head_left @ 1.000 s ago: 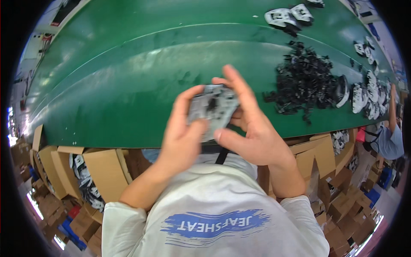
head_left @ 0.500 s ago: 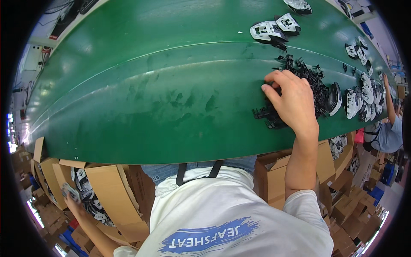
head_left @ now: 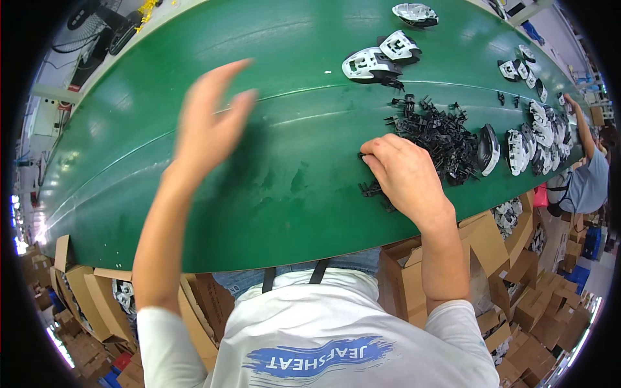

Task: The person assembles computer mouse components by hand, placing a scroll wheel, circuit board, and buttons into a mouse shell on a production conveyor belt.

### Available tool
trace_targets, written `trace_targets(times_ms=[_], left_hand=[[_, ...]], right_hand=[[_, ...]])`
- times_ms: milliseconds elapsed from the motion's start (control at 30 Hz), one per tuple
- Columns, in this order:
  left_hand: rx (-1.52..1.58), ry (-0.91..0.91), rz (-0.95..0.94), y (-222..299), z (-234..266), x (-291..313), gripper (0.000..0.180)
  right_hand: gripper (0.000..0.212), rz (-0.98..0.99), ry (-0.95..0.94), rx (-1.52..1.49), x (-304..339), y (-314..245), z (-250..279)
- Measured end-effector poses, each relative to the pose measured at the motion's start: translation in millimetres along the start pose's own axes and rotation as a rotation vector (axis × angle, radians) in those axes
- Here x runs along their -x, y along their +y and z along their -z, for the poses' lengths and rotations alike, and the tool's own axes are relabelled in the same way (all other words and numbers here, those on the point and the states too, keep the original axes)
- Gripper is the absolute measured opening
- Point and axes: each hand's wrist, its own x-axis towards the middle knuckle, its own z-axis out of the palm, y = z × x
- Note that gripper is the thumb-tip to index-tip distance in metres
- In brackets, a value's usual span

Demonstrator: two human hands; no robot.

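Observation:
My left hand (head_left: 210, 123) is over the left half of the green table, blurred by motion. Its thumb and fingers are apart and nothing shows between them. Fingertips pinched, my right hand (head_left: 404, 171) is low at the near left side of a heap of small black plastic clips (head_left: 440, 132). A bit of a black clip (head_left: 361, 156) sticks out at its fingertips; the rest is hidden by the hand. More loose clips (head_left: 372, 189) lie just below that hand.
White-and-black curved shells (head_left: 369, 66) lie beyond the heap, and more shells (head_left: 517, 152) cluster to its right. Cardboard boxes (head_left: 107, 304) holding similar shells stand below the green table's (head_left: 259, 239) near edge. At far right another person (head_left: 582, 184) reaches over the table.
My left hand has left the box at lower left, where it held a grey-white piece, and swung up over the table empty. My right hand has moved left and down, off the heap.

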Motion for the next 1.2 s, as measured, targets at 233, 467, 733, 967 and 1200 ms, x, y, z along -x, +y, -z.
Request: trace_targets(times_ms=[233, 467, 733, 967, 1200], left_hand=[[0.018, -0.135, -0.238, 63, -167, -124, 0.071], [0.042, 0.049, 0.050, 2, -100, -59, 0.073], [0.332, 0.189, 0.430, 21, -56, 53, 0.062], [-0.333, -0.001, 0.117, 16, -30, 57, 0.082], [0.680, -0.191, 0.560, 22, 31, 83, 0.080]], right_hand=[[0.011, -0.033, 0.135, -0.051, 6, -6, 12], [0.016, -0.009, 0.428, -0.467, 2, -11, 5], [0.013, 0.087, 0.277, -0.559, -49, -70, -34], [0.013, 0.199, 0.042, -0.079, -45, -58, -52], [0.011, -0.084, 0.010, -0.434, -27, -65, -28]])
